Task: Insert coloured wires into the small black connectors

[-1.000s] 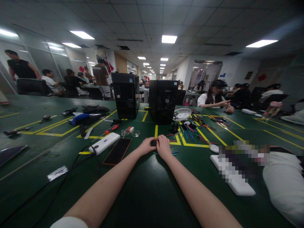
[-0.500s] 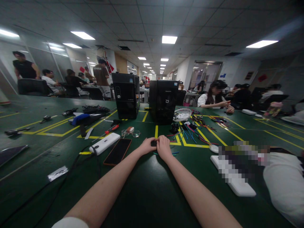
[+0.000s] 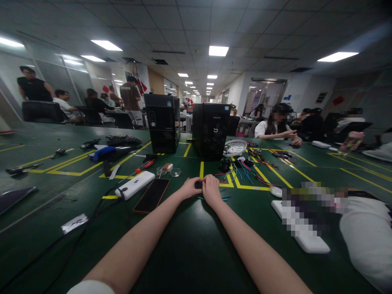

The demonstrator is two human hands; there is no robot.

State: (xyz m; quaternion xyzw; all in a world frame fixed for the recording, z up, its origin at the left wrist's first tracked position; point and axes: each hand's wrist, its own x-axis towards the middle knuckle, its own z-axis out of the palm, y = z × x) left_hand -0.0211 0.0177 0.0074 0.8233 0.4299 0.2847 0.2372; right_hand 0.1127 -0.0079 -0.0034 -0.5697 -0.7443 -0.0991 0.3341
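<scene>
My left hand [image 3: 190,188] and my right hand [image 3: 211,189] meet over the green table, fingers closed around a small black piece [image 3: 199,185]. Its kind does not show, as the fingers cover most of it. Thin blue and green wires [image 3: 226,199] lie on the table right under my right hand. Left of my left hand rests a dark phone [image 3: 152,196] with an orange edge. A white power bank [image 3: 135,185] with a black cable is beside the phone. Behind them lie eyeglasses [image 3: 175,172] and a red screwdriver [image 3: 144,166].
Two black computer cases [image 3: 162,124] stand upright ahead. Right of them are a white basket [image 3: 235,147] and a tangle of coloured wires [image 3: 245,169]. A long white device [image 3: 312,241] and a co-worker's sleeve [image 3: 367,232] are at the near right. Another person [image 3: 275,124] sits across the table.
</scene>
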